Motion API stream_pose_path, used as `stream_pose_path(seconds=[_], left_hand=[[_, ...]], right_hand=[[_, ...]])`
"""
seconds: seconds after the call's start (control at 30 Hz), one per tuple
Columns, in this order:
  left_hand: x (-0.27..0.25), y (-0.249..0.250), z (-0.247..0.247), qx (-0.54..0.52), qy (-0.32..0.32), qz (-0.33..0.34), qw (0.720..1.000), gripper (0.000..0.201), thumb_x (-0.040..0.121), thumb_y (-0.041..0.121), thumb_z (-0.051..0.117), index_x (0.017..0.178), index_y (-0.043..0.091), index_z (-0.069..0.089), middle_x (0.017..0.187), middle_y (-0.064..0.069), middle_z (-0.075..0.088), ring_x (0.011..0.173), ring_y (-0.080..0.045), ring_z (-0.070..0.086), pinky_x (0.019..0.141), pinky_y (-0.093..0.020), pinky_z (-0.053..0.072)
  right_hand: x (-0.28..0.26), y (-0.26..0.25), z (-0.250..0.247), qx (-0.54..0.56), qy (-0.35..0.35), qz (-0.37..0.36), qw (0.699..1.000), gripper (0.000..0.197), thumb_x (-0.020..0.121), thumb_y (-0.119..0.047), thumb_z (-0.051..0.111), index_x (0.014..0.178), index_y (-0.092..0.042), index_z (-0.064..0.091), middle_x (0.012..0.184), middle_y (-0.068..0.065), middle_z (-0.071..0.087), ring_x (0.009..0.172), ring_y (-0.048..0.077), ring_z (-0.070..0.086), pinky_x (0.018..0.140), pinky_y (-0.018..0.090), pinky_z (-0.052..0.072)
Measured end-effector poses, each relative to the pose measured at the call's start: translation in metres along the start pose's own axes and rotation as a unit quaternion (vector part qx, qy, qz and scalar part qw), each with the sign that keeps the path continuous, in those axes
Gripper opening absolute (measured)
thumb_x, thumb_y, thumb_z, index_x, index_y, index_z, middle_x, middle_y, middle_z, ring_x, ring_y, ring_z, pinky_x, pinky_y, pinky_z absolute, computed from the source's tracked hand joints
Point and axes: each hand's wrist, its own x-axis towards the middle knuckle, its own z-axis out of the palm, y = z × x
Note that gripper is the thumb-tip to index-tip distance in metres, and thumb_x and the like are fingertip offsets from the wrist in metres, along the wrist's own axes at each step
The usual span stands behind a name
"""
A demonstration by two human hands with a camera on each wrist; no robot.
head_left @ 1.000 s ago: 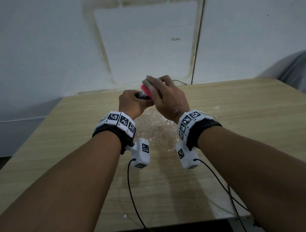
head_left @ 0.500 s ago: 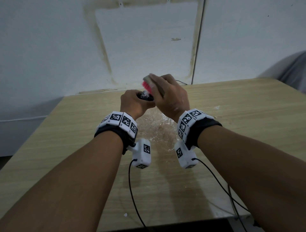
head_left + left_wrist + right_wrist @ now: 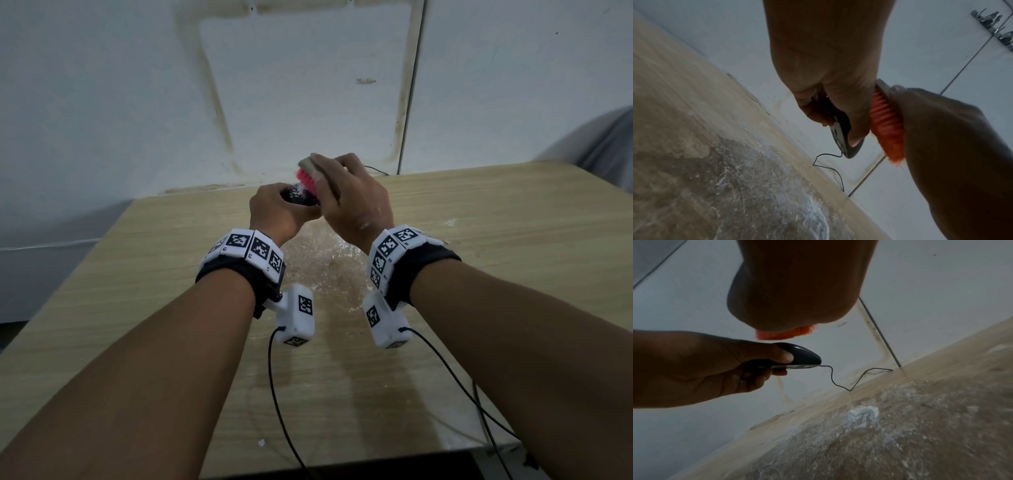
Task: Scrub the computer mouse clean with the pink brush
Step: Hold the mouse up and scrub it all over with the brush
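My left hand (image 3: 279, 209) grips a black wired computer mouse (image 3: 298, 197) in the air above the far part of the wooden table (image 3: 137, 274). Thumb on top and fingers beneath clamp the mouse (image 3: 799, 357). My right hand (image 3: 349, 198) holds the pink brush (image 3: 307, 180) by its pale back, bristles turned down over the mouse. In the right wrist view the bristles (image 3: 785, 334) hover just above the mouse's top; in the left wrist view the brush (image 3: 887, 125) lies right beside my left thumb and the mouse (image 3: 842, 138). White foam speckles the mouse's top.
A patch of soapy foam and water (image 3: 325, 267) spreads on the table below my hands. The mouse's thin black cable (image 3: 840, 381) trails to the table's back edge at the white wall (image 3: 308, 85). Camera cables (image 3: 284, 411) hang near the front edge.
My right hand has carried the brush a little up and back over the mouse in small strokes. The left hand keeps its hold, shifted barely.
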Motion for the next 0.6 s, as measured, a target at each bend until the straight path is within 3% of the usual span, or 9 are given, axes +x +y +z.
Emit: stream_pose_path(seconds=[0.1,0.17,0.27,0.37,0.47,0.6], left_hand=[[-0.001,0.002,0.004,-0.004,-0.004,-0.003,1.0,0.019,0.071,0.025,0.083,0.067,0.021,0.065,0.06,0.009,0.059,0.053,-0.002,0.05,0.038,-0.004,0.032],[-0.002,0.001,0.004,-0.014,-0.006,-0.005,1.0,0.019,0.068,0.029,0.086,0.074,0.021,0.069,0.065,0.009,0.063,0.056,-0.002,0.054,0.042,-0.003,0.033],[-0.005,-0.003,0.001,-0.044,0.009,-0.007,0.999,0.038,0.061,0.029,0.091,0.094,0.02,0.075,0.082,0.004,0.071,0.07,-0.006,0.063,0.059,-0.012,0.045],[-0.004,-0.004,-0.001,-0.057,0.019,-0.004,0.998,0.042,0.062,0.028,0.091,0.099,0.017,0.075,0.086,0.002,0.072,0.072,-0.009,0.064,0.06,-0.015,0.046],[-0.001,0.002,0.003,-0.048,0.023,-0.001,0.999,0.032,0.065,0.028,0.088,0.092,0.018,0.073,0.078,0.005,0.068,0.066,-0.007,0.059,0.056,-0.015,0.042],[0.001,0.003,0.007,-0.038,0.047,-0.013,0.998,0.023,0.078,0.021,0.074,0.097,0.013,0.065,0.086,0.0,0.067,0.079,-0.017,0.062,0.055,-0.013,0.037]], right_hand=[[0.0,-0.002,0.003,-0.016,-0.011,-0.029,0.999,0.04,0.102,-0.043,0.045,0.133,-0.023,0.061,0.112,0.004,0.064,0.08,0.023,0.069,0.061,0.039,0.06],[0.001,0.001,0.005,-0.03,-0.007,-0.001,1.0,0.038,0.104,-0.044,0.045,0.133,-0.025,0.061,0.112,0.005,0.064,0.08,0.023,0.069,0.063,0.038,0.06],[0.001,0.005,0.006,-0.055,-0.025,0.067,0.996,0.037,0.106,-0.047,0.039,0.132,-0.029,0.057,0.115,0.007,0.061,0.085,0.022,0.067,0.07,0.041,0.061],[-0.002,0.006,0.003,-0.034,-0.037,0.095,0.994,0.037,0.108,-0.043,0.035,0.136,-0.027,0.053,0.122,0.01,0.057,0.094,0.024,0.065,0.074,0.042,0.059],[-0.002,0.0,0.0,0.005,-0.025,0.037,0.999,0.043,0.107,-0.041,0.035,0.142,-0.022,0.05,0.122,0.01,0.057,0.088,0.024,0.066,0.067,0.036,0.058],[0.0,-0.006,0.0,0.004,-0.02,-0.066,0.998,0.043,0.103,-0.038,0.042,0.137,-0.019,0.058,0.114,0.006,0.061,0.075,0.02,0.065,0.057,0.027,0.05]])
